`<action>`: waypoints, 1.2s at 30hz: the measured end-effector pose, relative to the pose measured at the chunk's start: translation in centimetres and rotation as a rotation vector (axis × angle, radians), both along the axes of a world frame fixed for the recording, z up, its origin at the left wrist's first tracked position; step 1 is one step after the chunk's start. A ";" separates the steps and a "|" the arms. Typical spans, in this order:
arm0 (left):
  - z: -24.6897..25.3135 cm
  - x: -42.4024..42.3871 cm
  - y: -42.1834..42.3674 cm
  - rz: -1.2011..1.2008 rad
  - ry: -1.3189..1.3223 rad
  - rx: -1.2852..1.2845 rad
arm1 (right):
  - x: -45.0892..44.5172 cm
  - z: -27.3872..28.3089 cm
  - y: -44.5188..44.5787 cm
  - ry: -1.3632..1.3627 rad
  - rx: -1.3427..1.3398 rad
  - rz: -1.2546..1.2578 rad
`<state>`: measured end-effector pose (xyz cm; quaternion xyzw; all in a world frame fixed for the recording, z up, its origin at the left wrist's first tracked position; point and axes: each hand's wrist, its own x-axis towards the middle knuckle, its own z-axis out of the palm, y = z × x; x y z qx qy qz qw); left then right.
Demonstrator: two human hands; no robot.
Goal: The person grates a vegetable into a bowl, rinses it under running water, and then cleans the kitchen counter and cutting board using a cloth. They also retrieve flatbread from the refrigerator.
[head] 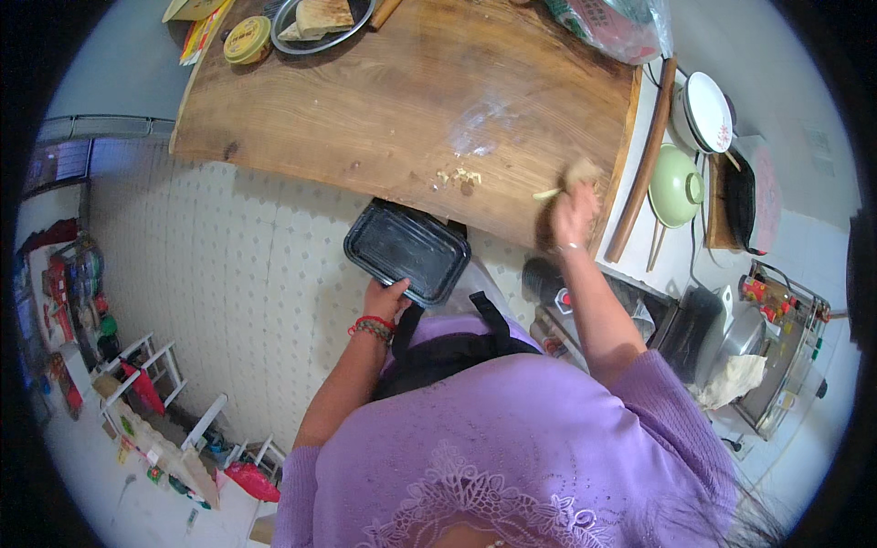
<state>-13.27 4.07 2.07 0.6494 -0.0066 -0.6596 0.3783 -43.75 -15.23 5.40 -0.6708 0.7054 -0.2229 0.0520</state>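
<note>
My left hand (388, 299) grips the near rim of a black plastic food tray (408, 250), thumb on top. The tray sits just below the near edge of the wooden table (329, 109), with no food visible in it. Over the table's right end, my right hand (575, 218) is blurred. A tan blur (582, 172) shows at its fingers; I cannot tell whether it is a held thing. Beside those fingers is a pale yellow strip (546, 194). Small yellow crumbs (460, 178) lie near the table's front edge, below a whitish smear (483, 127).
At the far left stand a yellow-lidded tub (247, 40) and a metal dish (324, 45) holding flatbread pieces. A plastic bag (620, 27) rests at the far right. Beside the table are a wooden rolling pin (644, 164), an upturned green bowl (675, 185) and white bowls (706, 113).
</note>
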 end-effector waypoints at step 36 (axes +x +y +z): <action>-0.5 4.2 0.2 0.143 -0.254 -0.251 | 27.1 6.4 2.2 -0.379 0.093 1.215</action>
